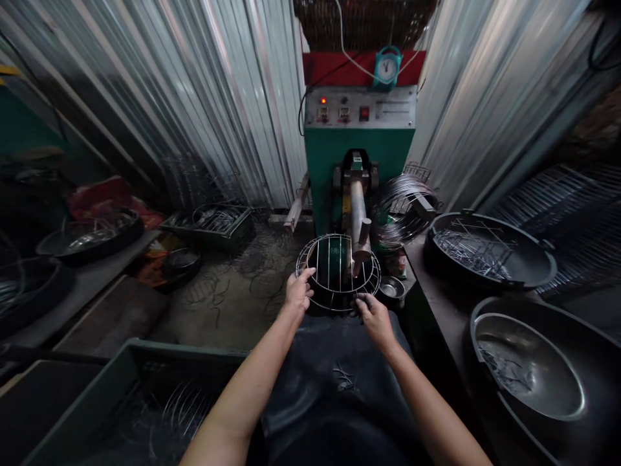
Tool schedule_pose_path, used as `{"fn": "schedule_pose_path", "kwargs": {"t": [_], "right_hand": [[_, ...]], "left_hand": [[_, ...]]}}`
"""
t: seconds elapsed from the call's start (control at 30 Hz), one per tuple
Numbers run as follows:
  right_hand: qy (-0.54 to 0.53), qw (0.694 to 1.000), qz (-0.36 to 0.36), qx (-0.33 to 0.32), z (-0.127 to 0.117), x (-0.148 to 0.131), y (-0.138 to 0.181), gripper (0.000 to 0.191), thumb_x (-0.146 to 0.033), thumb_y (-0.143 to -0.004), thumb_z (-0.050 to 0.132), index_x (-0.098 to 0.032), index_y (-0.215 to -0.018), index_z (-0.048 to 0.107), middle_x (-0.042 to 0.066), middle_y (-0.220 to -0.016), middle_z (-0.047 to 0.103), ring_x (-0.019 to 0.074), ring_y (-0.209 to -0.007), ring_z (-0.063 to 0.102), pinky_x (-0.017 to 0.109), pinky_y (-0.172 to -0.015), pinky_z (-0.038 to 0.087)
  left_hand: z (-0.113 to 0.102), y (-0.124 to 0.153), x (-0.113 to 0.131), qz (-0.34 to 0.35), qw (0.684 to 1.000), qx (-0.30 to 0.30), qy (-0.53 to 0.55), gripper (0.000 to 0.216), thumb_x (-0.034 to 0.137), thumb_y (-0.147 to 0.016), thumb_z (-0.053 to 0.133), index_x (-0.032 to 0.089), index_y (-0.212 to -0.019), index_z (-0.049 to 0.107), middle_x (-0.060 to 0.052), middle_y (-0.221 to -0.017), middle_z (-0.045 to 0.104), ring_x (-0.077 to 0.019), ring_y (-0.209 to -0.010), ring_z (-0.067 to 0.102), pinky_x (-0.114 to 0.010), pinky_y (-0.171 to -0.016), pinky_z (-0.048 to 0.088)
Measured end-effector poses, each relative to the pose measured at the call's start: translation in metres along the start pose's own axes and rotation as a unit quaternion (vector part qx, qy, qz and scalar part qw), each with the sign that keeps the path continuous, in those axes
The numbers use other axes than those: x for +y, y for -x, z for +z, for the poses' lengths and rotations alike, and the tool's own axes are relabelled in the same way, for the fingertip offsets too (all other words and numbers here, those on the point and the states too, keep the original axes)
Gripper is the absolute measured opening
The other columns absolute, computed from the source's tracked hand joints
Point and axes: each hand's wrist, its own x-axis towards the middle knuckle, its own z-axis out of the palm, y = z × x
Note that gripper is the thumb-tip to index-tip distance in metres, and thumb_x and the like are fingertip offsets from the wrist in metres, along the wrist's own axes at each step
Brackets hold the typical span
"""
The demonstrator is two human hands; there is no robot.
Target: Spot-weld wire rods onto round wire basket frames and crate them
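Note:
A round wire rack (pixel 328 278), with parallel bars across a double-ring rim, is held under the arm of a green spot-welding machine (pixel 359 220). On the rack's left side my left hand (pixel 299 291) is closed round the rim, thumb on top. At its near right edge, the fingers of my right hand (pixel 372 312) are pinched together at the rim; whether a small wire is also between them is hard to see. The welder's electrode tip comes down inside the ring, close to the bars. Several short wire pieces (pixel 345 377) lie on the dark apron (pixel 310 401) over my lap.
On the right bench stand a black pan of wire pieces (pixel 528 275) and a metal bowl (pixel 557 388). A wire coil (pixel 405 210) hangs beside the machine. Green crates (pixel 130 349) (pixel 242 236) and loose wires are at left. A small dish (pixel 392 288) sits right of the rack.

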Motion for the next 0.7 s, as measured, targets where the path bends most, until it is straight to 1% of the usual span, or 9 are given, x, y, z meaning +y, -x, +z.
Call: {"fn": "schedule_pose_path", "kwargs": {"t": [0.1,0.2,0.33,0.7], "right_hand": [[-0.014,1.000,0.000,-0.003,-0.002,-0.001,-0.003,0.027,-0.042,-0.078,0.050,-0.018,-0.087,0.058,0.002,-0.066,0.064,0.0149,-0.053,0.059,0.023,-0.043,0.040],[-0.020,1.000,-0.004,-0.002,-0.002,-0.003,-0.006,0.027,-0.042,-0.078,0.050,-0.018,-0.086,0.058,0.002,-0.070,0.064,0.0136,-0.053,0.059,0.022,-0.044,0.041],[-0.027,1.000,-0.006,0.007,0.000,-0.003,-0.007,0.027,-0.041,-0.079,0.049,-0.017,-0.087,0.058,0.001,-0.068,0.063,0.0123,-0.052,0.058,0.023,-0.049,0.043],[-0.040,0.999,-0.014,-0.002,0.001,-0.003,-0.016,0.027,-0.041,-0.079,0.051,-0.017,-0.087,0.059,0.001,-0.069,0.061,0.0118,-0.054,0.058,0.023,-0.054,0.045]], "left_hand": [[0.000,-0.002,-0.001,0.003,1.000,0.005,-0.001,0.044,0.030,-0.044,0.075,0.019,-0.066,0.038,0.013,-0.048,0.027,-0.0006,-0.034,0.019,-0.015,-0.034,0.010],[0.002,-0.005,-0.003,0.000,1.000,0.013,-0.022,0.043,0.032,-0.046,0.075,0.019,-0.067,0.040,0.012,-0.048,0.029,-0.0009,-0.034,0.022,-0.016,-0.034,0.011],[0.003,-0.007,-0.005,-0.007,0.999,0.022,-0.027,0.041,0.032,-0.047,0.075,0.019,-0.067,0.041,0.011,-0.049,0.031,-0.0013,-0.035,0.024,-0.016,-0.034,0.013],[0.005,-0.011,-0.002,-0.023,0.999,0.027,0.013,0.041,0.026,-0.047,0.074,0.019,-0.065,0.038,0.012,-0.048,0.027,-0.0007,-0.035,0.019,-0.015,-0.033,0.010]]}}
